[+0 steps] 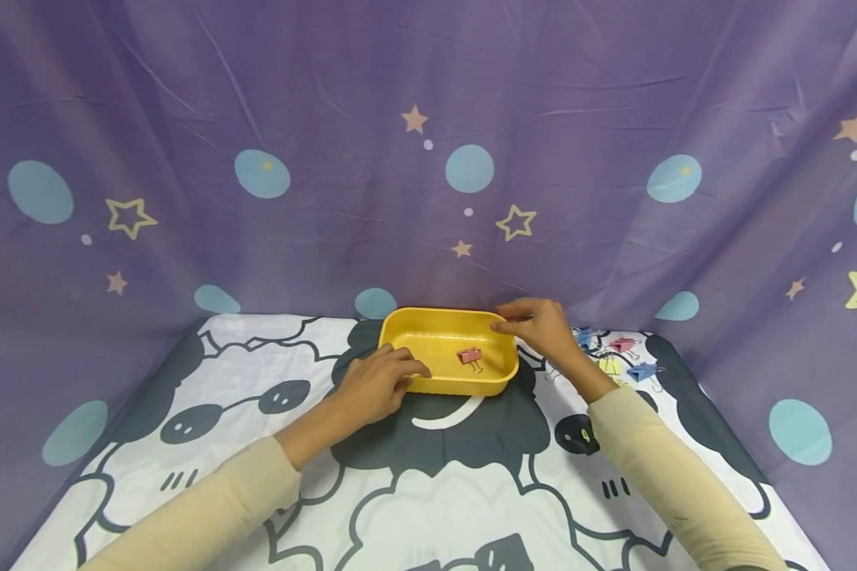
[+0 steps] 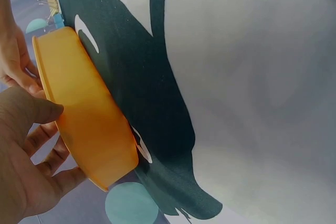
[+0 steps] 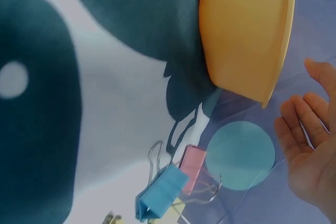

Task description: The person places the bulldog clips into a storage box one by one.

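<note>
A yellow plastic tray (image 1: 443,386) stands at the back of the table, with one pink binder clip (image 1: 469,356) lying inside it. My left hand (image 1: 380,382) holds the tray's front-left corner; in the left wrist view the thumb (image 2: 48,110) lies at the rim and the other fingers bend round the end. Over the back-right corner is my right hand (image 1: 539,327), its fingers loosely bent. The right wrist view shows that hand (image 3: 312,129) with nothing in it, apart from the tray wall (image 3: 244,35).
Several binder clips lie right of the tray, among them a blue one (image 1: 643,370), a pink one (image 1: 623,345) and a yellow one (image 1: 609,365). A purple curtain (image 1: 343,238) hangs right behind the tray. The sheep-print cloth (image 1: 443,507) covers the table.
</note>
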A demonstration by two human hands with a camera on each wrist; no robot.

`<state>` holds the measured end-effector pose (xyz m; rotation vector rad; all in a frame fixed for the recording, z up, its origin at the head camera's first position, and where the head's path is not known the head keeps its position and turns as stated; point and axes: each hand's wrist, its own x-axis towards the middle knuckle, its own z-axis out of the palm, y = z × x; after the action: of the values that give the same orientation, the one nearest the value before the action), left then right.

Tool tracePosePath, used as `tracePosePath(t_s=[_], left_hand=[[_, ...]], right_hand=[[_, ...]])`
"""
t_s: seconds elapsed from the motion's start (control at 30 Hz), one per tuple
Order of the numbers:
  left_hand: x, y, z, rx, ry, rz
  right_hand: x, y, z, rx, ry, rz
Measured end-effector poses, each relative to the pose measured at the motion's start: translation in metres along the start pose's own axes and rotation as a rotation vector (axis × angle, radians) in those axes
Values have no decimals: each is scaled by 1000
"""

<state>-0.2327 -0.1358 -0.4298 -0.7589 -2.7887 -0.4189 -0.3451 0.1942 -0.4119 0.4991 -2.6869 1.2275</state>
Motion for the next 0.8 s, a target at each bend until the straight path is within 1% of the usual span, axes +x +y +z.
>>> tracePosePath(t_s=[0.23,0.43,0.8], left_hand=[[0,0,0,-3,0,-2],[0,0,-1,-4,-1,-3],[0,0,0,-6,6,-4]], right_hand=[[-7,11,-9,-9,-12,51],[-16,19,-17,-4,3,51],[-31,30,-34,-128,18,43]])
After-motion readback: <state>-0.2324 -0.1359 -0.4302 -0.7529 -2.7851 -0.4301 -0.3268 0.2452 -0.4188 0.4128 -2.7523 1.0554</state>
